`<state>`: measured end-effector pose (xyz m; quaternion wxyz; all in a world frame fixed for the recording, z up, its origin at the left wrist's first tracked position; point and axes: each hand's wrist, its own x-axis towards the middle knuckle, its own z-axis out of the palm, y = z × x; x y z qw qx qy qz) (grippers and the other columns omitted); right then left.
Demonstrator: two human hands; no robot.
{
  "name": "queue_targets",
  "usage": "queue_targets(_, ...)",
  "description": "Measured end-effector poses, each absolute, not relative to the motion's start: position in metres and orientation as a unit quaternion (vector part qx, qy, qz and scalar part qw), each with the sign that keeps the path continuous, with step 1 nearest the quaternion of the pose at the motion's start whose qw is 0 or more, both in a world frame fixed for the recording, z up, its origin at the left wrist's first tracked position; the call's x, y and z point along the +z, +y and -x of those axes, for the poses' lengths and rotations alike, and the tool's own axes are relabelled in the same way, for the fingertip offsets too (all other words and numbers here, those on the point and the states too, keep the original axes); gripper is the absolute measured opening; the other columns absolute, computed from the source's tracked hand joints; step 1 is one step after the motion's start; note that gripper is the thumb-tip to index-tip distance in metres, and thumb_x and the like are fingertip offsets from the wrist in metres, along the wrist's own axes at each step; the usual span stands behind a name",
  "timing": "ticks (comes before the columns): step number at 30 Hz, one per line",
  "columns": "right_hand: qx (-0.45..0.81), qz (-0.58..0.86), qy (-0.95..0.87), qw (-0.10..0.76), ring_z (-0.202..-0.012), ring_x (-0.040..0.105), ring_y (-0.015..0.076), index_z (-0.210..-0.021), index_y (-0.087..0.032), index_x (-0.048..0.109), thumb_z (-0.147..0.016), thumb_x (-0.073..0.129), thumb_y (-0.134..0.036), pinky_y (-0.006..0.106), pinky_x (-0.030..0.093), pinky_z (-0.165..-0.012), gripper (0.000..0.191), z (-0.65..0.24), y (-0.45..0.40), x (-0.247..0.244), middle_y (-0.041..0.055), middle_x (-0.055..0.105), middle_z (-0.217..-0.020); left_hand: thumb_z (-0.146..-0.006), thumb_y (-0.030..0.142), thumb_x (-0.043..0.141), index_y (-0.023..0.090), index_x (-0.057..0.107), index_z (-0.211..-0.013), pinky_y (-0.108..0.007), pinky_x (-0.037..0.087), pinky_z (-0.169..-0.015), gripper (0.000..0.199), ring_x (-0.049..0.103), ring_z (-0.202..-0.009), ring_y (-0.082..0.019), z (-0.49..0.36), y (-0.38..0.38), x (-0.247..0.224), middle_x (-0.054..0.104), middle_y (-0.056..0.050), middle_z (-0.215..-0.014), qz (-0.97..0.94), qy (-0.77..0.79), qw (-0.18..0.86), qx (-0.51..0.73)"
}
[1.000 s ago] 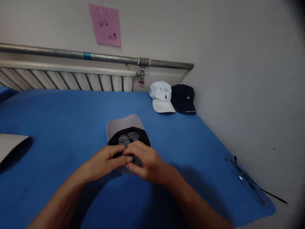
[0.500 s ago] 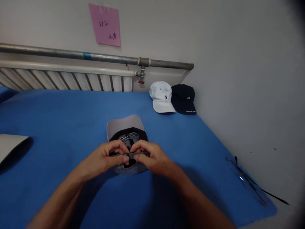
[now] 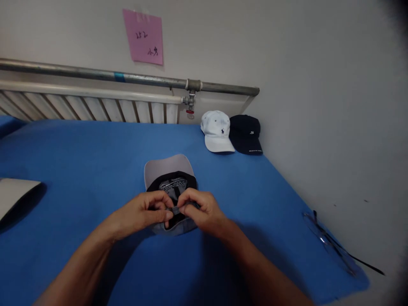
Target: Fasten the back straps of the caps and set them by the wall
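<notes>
A grey cap lies upside down on the blue surface, its brim pointing away from me and its dark inside showing. Across its back opening runs a narrow grey strap. My left hand pinches the left part of this strap between thumb and fingers. Close beside it, my right hand pinches the strap from the right. The two sets of fingertips are almost touching. The strap's fastening is too small to make out.
At the back, a white cap and a black cap sit side by side. Glasses lie at the right edge. A white object is at the far left. Behind are a radiator and a metal pipe.
The short strap section between my fingertips now looks more tilted, and my right fingertips have shifted slightly. Both hands still hold the strap. The view has moved a little.
</notes>
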<state>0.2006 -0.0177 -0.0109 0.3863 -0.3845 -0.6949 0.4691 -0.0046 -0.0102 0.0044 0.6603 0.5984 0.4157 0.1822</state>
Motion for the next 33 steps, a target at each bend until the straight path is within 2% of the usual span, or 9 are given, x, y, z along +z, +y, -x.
queue_targets(7, 0.532, 0.388, -0.647, 0.384, -0.054, 0.043, 0.0093, -0.074, -0.019, 0.060, -0.074, 0.050, -0.014, 0.023, 0.034, -0.053, 0.012, -0.203, -0.015, -0.013, -0.0045, 0.051, -0.061, -0.078, 0.034, 0.073, 0.016, 0.060, -0.092, -0.021, 0.036, -0.059, 0.026, 0.047, -0.064, -0.008, 0.006, -0.011, 0.001, 0.057, 0.004, -0.072, -0.580, 0.418, 0.662, 0.226)
queue_targets(19, 0.545, 0.393, -0.621, 0.404, -0.055, 0.044, 0.0097, -0.072, -0.019, 0.059, -0.072, 0.052, -0.017, 0.023, 0.034, -0.054, 0.008, -0.199, -0.013, -0.018, -0.0048, 0.051, -0.059, -0.075, 0.028, 0.075, 0.016, 0.061, -0.087, -0.021, 0.040, -0.061, 0.023, 0.055, -0.065, -0.008, 0.008, -0.009, -0.001, 0.065, 0.003, -0.073, -0.559, 0.398, 0.690, 0.230)
queue_targets(25, 0.490, 0.417, -0.653, 0.400, -0.057, 0.048, 0.0111, -0.071, -0.020, 0.059, -0.071, 0.051, -0.018, 0.023, 0.035, -0.055, 0.008, -0.200, -0.012, -0.018, -0.0034, 0.053, -0.061, -0.075, 0.025, 0.074, 0.016, 0.060, -0.088, -0.022, 0.041, -0.065, 0.021, 0.059, -0.069, -0.010, 0.005, -0.008, -0.004, 0.069, 0.001, -0.077, -0.549, 0.387, 0.696, 0.255)
queue_targets(28, 0.430, 0.424, -0.689, 0.401, -0.061, 0.051, 0.0120, -0.071, -0.020, 0.059, -0.075, 0.053, -0.020, 0.023, 0.037, -0.056, 0.007, -0.201, -0.013, -0.018, -0.0027, 0.056, -0.064, -0.078, 0.032, 0.070, 0.015, 0.059, -0.087, -0.025, 0.041, -0.066, 0.022, 0.060, -0.067, -0.012, 0.003, -0.008, -0.003, 0.069, -0.003, -0.073, -0.556, 0.373, 0.692, 0.269)
queue_targets(31, 0.402, 0.405, -0.707, 0.418, -0.058, 0.050, 0.0118, -0.070, -0.021, 0.059, -0.078, 0.054, -0.022, 0.023, 0.038, -0.057, 0.010, -0.201, -0.014, -0.017, -0.0039, 0.054, -0.061, -0.078, 0.038, 0.068, 0.015, 0.058, -0.084, -0.024, 0.035, -0.057, 0.027, 0.053, -0.056, -0.011, 0.002, -0.007, -0.004, 0.063, -0.001, -0.063, -0.565, 0.380, 0.675, 0.283)
queue_targets(33, 0.395, 0.406, -0.705, 0.427, -0.058, 0.051, 0.0120, -0.071, -0.022, 0.060, -0.081, 0.054, -0.022, 0.023, 0.039, -0.057, 0.011, -0.200, -0.015, -0.017, -0.0042, 0.055, -0.061, -0.079, 0.038, 0.066, 0.015, 0.059, -0.084, -0.023, 0.031, -0.054, 0.025, 0.047, -0.054, -0.009, 0.002, -0.006, -0.005, 0.062, -0.001, -0.064, -0.583, 0.388, 0.665, 0.261)
